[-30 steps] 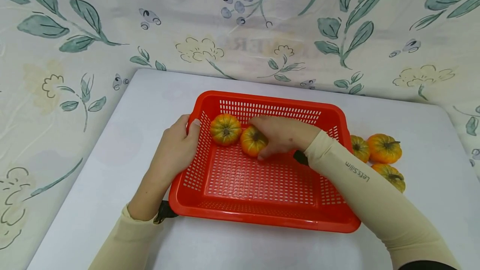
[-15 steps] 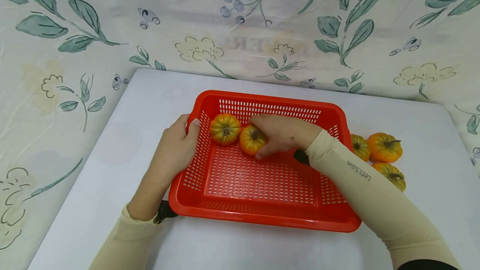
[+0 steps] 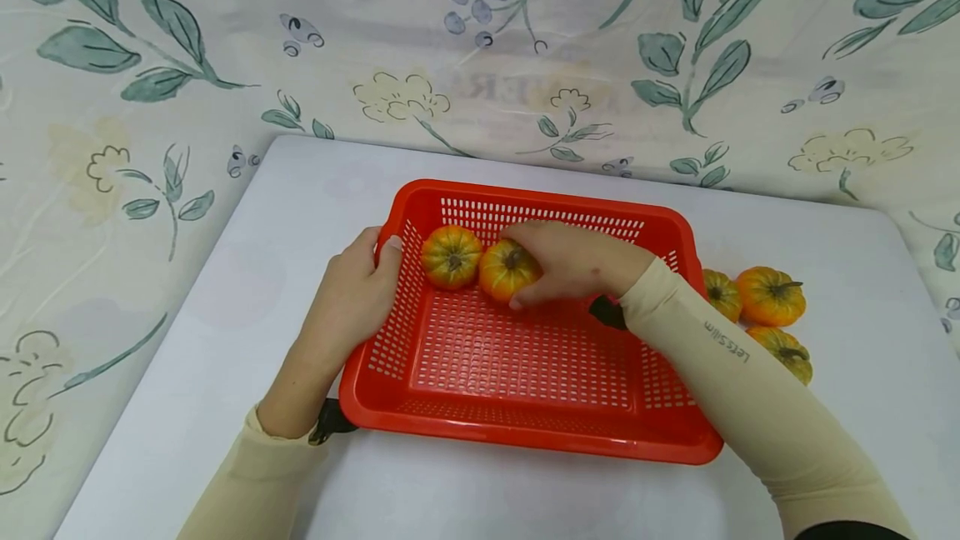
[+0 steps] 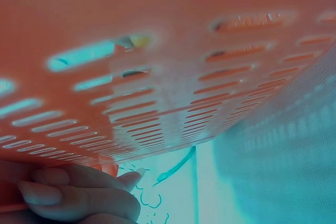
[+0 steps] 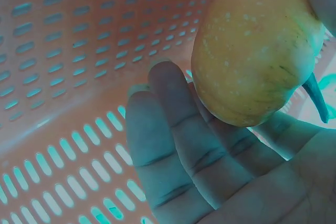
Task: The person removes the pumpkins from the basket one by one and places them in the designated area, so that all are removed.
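My left hand [image 3: 352, 294] grips the left rim of a red plastic basket [image 3: 525, 444], thumb over the edge. In the left wrist view, curled fingers [image 4: 79, 195] show beside the slotted basket wall [image 4: 173, 103]. Inside the basket, my right hand [image 3: 573, 261] holds a small orange-yellow pumpkin [image 3: 504, 272] between thumb and fingers. The right wrist view shows that pumpkin [image 5: 252, 51] with its green stem to the side and fingers [image 5: 197, 145] beneath it. Another small pumpkin [image 3: 452, 257] sits just left of it, in the basket's far left corner.
Right of the basket, outside it, lie three small pumpkins: one partly hidden by the rim [image 3: 722, 294], a rounder orange one [image 3: 771, 296] and one partly behind the right sleeve [image 3: 783, 352]. All stand on a white table [image 3: 300, 198] against a floral cloth [image 3: 525, 48].
My right hand and its pumpkin have shifted slightly toward the far side of the basket, and the right forearm a little to the right. The left hand keeps its grip on the rim.
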A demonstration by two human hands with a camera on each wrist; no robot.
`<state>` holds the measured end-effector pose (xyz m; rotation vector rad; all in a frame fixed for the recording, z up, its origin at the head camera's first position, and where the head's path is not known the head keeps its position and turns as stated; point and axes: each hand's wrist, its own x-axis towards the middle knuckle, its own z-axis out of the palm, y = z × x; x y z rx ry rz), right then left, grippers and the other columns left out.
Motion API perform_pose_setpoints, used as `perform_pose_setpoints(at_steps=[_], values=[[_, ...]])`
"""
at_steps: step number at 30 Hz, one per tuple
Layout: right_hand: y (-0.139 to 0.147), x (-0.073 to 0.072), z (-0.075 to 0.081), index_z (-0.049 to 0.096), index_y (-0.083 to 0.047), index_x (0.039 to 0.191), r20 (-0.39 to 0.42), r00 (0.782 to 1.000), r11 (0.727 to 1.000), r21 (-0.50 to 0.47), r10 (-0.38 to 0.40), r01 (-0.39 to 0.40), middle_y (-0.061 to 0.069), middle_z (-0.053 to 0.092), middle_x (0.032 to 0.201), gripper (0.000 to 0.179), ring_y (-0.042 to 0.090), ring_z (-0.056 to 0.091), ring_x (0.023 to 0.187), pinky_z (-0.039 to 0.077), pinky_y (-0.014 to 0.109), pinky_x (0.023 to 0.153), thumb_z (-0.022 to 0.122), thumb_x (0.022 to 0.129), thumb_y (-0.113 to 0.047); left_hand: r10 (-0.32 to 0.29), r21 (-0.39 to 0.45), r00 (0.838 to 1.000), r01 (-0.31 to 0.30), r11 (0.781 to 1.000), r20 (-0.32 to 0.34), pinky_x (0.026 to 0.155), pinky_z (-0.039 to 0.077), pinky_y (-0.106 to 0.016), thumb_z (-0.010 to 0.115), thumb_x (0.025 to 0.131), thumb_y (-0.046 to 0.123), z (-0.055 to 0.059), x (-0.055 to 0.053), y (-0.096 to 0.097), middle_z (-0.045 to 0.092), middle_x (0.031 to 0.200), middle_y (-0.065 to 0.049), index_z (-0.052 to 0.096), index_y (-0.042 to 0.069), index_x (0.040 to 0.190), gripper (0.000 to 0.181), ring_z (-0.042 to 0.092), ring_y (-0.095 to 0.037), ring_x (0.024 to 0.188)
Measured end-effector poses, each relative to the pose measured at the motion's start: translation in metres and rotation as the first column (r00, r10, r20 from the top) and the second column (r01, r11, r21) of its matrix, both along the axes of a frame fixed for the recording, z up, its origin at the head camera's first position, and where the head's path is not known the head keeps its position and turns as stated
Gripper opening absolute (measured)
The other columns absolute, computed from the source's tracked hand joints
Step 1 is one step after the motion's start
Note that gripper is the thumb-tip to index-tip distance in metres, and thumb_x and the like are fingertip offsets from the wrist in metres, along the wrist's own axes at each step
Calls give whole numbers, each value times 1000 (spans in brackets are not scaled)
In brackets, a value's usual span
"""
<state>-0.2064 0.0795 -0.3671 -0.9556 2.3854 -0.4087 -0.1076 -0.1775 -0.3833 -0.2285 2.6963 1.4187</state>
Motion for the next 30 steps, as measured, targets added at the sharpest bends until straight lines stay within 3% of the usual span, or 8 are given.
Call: perform_pose_setpoints(at_steps=[8, 16, 23, 30], values=[[9, 0, 3, 40, -11, 159, 29, 998, 997, -39, -59, 60, 8, 50, 152, 91, 26, 45, 140, 36, 46, 121, 85, 88, -44, 4, -1, 1000, -4, 1000, 8, 51, 62, -39, 40, 112, 38, -1, 1, -1, 68, 104, -21, 45, 1, 149, 52, 73, -26, 67], [22, 1, 9, 40, -15, 159, 39, 991, 984, -122, -125, 128, 2, 53, 148, 90, 20, 49, 132, 44, 45, 115, 84, 87, -48, -4, 1, 1000, 4, 1000, -6, 50, 62, -39, 39, 112, 38, 0, 1, -3, 68, 101, -22, 46, 1, 147, 51, 73, -26, 65], [28, 3, 10, 39, -14, 159, 47, 990, 979, -148, -132, 138, 1, 52, 148, 91, 20, 49, 132, 42, 44, 116, 82, 88, -51, -2, -16, 1000, 2, 1000, 4, 51, 62, -38, 39, 112, 37, -1, 2, -3, 68, 101, -22, 46, 1, 147, 51, 73, -25, 66], [27, 18, 24, 37, -19, 161, -18, 990, 972, -190, -140, 135, 0, 48, 154, 93, 21, 45, 139, 43, 50, 115, 82, 87, -53, 2, -47, 1000, -3, 999, -25, 49, 61, -38, 40, 112, 34, 0, 3, -4, 68, 99, -21, 47, -1, 144, 48, 73, -25, 65]])
